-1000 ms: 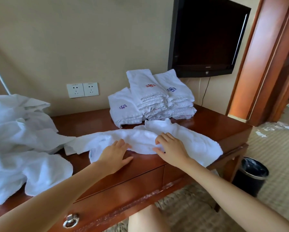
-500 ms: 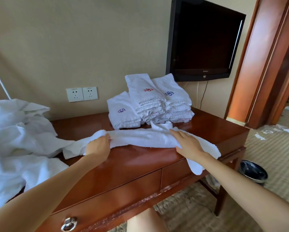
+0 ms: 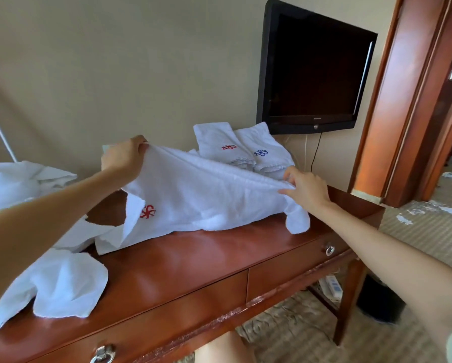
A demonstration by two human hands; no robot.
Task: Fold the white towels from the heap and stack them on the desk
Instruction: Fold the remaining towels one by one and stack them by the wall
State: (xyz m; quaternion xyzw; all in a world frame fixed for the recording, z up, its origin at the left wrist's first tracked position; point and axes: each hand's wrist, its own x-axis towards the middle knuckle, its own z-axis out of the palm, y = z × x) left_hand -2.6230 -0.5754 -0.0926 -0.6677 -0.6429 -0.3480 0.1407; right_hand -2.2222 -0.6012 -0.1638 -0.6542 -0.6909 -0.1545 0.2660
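**Towel position.** The white towel [image 3: 206,197] is held spread above the middle of the desk [image 3: 193,263], between both hands. Its long axis runs left to right, parallel to the desk's back edge. The upper edge is stretched between the two hands and slopes, so the left end sits higher above the desk top than the right end. The lower edge rests on the desk top. The cloth therefore hangs as a slanted sheet with its broad face toward the desk's front edge. A red emblem [image 3: 147,211] shows on that face, low down near the left end. The right corner hangs loose below the right hand, just above the desk top.

**Grip state.** The left hand [image 3: 122,159] has its grip closed on the upper left corner, with the fingers curled over the edge. The right hand [image 3: 307,188] pinches the upper right corner between thumb and fingertips.

**Other items on the desk.**
- The stack of folded towels [image 3: 246,150] stands at the desk's back edge, right of centre. It is behind the held towel and partly hidden by it, and one red and one blue emblem face up.
- The heap [image 3: 15,184] of unfolded towels occupies the desk's left end.
- One loose towel [image 3: 62,284] lies near the desk's front left edge.
- A television [image 3: 311,72] is mounted on the wall above the desk's right rear corner.
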